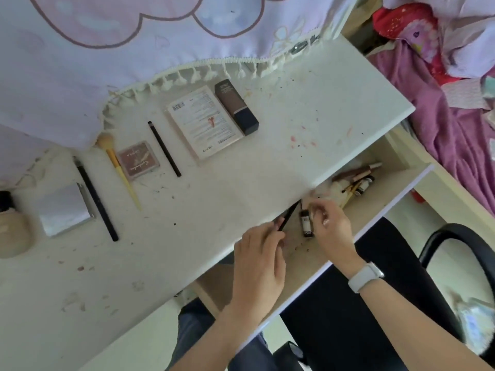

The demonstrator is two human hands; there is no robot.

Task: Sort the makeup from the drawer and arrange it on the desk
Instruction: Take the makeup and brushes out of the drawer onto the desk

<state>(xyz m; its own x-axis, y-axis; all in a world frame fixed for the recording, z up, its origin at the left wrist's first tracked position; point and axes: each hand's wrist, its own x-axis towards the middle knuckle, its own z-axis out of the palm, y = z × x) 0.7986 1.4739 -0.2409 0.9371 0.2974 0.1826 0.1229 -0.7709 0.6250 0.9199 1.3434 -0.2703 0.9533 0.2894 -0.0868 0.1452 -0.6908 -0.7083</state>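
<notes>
My left hand pinches a thin black pencil at the desk's front edge, over the open drawer. My right hand reaches into the drawer, its fingers at a small dark bottle with a white label. Whether it grips the bottle I cannot tell. More makeup lies heaped deeper in the drawer. In a row on the white desk lie a silver compact, a black pencil, a yellow brush, a pink blush compact, another black pencil, a white palette and a dark foundation bottle.
A lilac fringed cloth hangs over the back of the desk. A beige round bottle with a black cap stands at the left edge. A black chair is at my right, and a bed with pink bedding beyond it.
</notes>
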